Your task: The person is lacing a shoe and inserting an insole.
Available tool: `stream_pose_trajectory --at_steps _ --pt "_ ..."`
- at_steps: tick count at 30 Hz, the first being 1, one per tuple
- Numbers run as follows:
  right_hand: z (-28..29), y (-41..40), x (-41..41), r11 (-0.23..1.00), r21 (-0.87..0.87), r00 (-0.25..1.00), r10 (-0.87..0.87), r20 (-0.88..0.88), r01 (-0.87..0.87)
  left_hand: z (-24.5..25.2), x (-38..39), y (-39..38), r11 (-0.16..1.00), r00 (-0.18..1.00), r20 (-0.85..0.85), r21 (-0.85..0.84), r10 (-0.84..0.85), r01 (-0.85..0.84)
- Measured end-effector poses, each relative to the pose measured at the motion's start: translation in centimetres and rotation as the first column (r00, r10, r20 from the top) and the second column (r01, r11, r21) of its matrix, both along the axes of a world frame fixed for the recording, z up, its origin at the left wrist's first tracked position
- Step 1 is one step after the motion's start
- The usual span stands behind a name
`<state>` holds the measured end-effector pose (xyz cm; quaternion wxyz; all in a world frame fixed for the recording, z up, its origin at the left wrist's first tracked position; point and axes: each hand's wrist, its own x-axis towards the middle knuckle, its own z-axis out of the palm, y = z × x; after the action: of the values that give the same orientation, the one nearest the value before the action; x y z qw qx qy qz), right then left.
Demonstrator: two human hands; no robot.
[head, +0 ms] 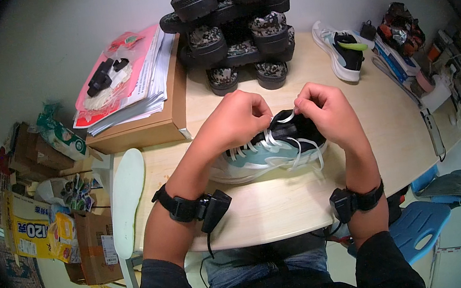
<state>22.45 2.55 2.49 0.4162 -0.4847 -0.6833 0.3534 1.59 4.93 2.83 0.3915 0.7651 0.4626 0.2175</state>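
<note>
A light blue and white sneaker [254, 162] with a black lining lies side-on on the wooden table, toe to the left. My left hand [240, 119] is over the front of its opening, thumb and forefinger pinched on a bit of white shoelace [288, 118]. Across from it, my right hand [325, 108] pinches the same lace above the heel side. Between the hands the lace sags in a short curve. A loose lace loop hangs down the sneaker's near side. My hands partly hide the tongue and the heel. Each wrist wears a black strap with a small device.
A pale insole [129, 204] lies at the table's left edge. Behind it, papers [134, 95] sit on a cardboard box [176, 120]. Camouflage shoes [239, 39] are stacked at the back. The matching sneaker [340, 52] holds a yellow-green item. A blue chair [421, 224] stands right.
</note>
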Motion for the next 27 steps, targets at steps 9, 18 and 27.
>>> stream_pose_trajectory --at_steps 9,18,27 --pt "0.6 -0.1 0.4 0.999 -0.014 0.998 0.046 0.05 -0.046 -1.8 -0.9 1.2 0.998 0.994 0.104 -0.065 0.021 -0.014" --pt "0.7 -0.2 0.5 0.998 -0.042 0.98 0.055 0.192 -0.048 -1.8 -0.8 1.1 0.998 0.989 0.148 -0.058 -0.027 0.036" --pt "0.1 -1.4 -1.8 0.974 0.222 0.891 -0.068 0.449 -0.038 -1.9 -0.8 1.1 0.992 0.965 0.248 -0.062 -0.087 0.106"
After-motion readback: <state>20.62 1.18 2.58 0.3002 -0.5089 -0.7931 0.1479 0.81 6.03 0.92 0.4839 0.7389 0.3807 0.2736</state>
